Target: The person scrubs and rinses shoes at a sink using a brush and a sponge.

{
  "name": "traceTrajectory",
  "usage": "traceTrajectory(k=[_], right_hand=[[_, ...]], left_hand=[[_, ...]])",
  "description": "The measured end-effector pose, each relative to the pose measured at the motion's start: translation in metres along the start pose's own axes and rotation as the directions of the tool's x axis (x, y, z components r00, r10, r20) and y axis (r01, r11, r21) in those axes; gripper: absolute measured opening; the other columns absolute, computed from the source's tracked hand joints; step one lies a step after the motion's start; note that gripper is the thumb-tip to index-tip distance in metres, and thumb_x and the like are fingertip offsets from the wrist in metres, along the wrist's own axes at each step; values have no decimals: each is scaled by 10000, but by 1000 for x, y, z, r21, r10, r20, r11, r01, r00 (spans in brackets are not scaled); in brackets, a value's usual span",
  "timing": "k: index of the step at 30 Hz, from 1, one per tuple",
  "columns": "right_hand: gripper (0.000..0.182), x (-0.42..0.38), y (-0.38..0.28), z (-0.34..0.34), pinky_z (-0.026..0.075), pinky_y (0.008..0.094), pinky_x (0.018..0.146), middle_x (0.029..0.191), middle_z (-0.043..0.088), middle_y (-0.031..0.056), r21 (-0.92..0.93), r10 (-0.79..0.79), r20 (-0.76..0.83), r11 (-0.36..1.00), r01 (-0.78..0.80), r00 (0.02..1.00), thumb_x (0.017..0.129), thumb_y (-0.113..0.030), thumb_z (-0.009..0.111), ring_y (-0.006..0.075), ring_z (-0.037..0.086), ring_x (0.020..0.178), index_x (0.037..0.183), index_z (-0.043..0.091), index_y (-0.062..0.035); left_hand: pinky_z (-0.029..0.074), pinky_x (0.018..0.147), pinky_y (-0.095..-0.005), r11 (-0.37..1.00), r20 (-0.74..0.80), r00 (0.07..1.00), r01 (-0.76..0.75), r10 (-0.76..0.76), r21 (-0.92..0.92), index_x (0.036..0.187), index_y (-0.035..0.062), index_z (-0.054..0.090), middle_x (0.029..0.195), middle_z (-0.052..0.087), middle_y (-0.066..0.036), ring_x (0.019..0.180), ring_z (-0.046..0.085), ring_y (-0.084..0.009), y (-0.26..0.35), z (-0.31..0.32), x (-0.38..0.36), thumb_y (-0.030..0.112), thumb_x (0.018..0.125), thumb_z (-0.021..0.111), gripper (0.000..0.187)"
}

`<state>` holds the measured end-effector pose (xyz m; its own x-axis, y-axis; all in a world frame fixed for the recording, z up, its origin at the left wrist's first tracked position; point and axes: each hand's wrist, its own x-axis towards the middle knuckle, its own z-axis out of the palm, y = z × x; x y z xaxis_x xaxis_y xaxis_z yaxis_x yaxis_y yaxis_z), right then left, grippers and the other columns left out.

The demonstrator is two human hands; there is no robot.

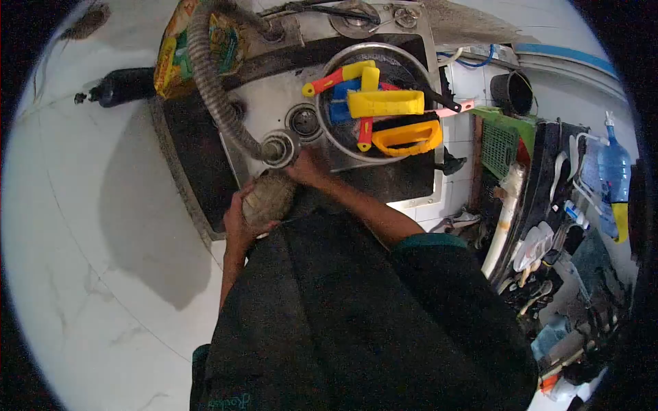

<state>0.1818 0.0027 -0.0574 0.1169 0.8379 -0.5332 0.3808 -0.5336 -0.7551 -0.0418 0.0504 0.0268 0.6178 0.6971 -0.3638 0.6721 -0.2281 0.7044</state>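
Observation:
A rounded, grey-brown object with a rough surface (269,200) is held low in front of my apron, over the front of the metal sink top. My left hand (240,214) wraps around its left and lower side, with the thumb along the bottom. My right hand (310,168) is closed by the object's upper right end, close to a round metal fitting (290,145); what its fingers grip is hidden. A thick grey corrugated hose (205,75) arches down and ends in that fitting. Just behind lies a round drain strainer (303,121).
A round metal basin (332,147) holds several yellow, red and blue plastic-handled tools (386,103). A yellow-green bag (171,68) and a black bottle (127,87) are at the left. To the right stand a green crate (499,145) and a cluttered rack with a blue bottle (615,168).

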Motion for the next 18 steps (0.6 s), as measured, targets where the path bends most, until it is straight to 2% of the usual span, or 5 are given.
traceTrajectory(k=[4, 6, 13, 15, 18], right_hand=[[465, 38, 62, 63, 472, 487, 915, 1085, 641, 232, 196, -172, -307, 951, 239, 936, 814, -330, 679, 397, 611, 1026, 1149, 612, -14], [468, 25, 37, 55, 470, 492, 916, 1084, 641, 232, -30, -259, -202, 966, 258, 944, 798, -323, 683, 393, 614, 1023, 1138, 614, -8], [492, 24, 33, 14, 477, 484, 913, 1090, 635, 246, 74, -240, -55, 967, 244, 969, 769, -293, 695, 367, 613, 1057, 1157, 608, -3], [504, 29, 39, -9, 477, 477, 918, 1088, 635, 248, 248, -93, -35, 964, 99, 995, 775, -292, 709, 372, 612, 1059, 1174, 600, -4], [512, 22, 42, 19, 477, 465, 925, 1085, 637, 244, -120, -427, -54, 900, 419, 903, 804, -318, 709, 379, 611, 1051, 1183, 593, 6]], left_hand=[[464, 1004, -427, 987, 80, 984, 158, -157, -8, 1273, 129, 444, 1381, 519, -113, 1232, 534, -320, 20, -5, 0, 237, 505, 937, 919], [456, 1015, -428, 989, 154, 977, 147, -150, 29, 1279, 134, 447, 1396, 506, -101, 1239, 525, -329, 22, -14, 10, 203, 516, 925, 903], [439, 1049, -415, 996, 355, 933, 27, -54, 81, 1314, 177, 449, 1434, 462, -85, 1267, 492, -329, 48, -16, 26, 59, 594, 858, 837], [439, 1048, -412, 998, 380, 925, -2, -25, 69, 1315, 183, 450, 1430, 464, -86, 1264, 493, -328, 46, -9, 20, 41, 595, 850, 835], [450, 1031, -413, 996, 405, 914, -6, -32, 91, 1304, 185, 457, 1405, 487, -91, 1246, 508, -335, 48, -9, 31, 34, 587, 847, 831]])
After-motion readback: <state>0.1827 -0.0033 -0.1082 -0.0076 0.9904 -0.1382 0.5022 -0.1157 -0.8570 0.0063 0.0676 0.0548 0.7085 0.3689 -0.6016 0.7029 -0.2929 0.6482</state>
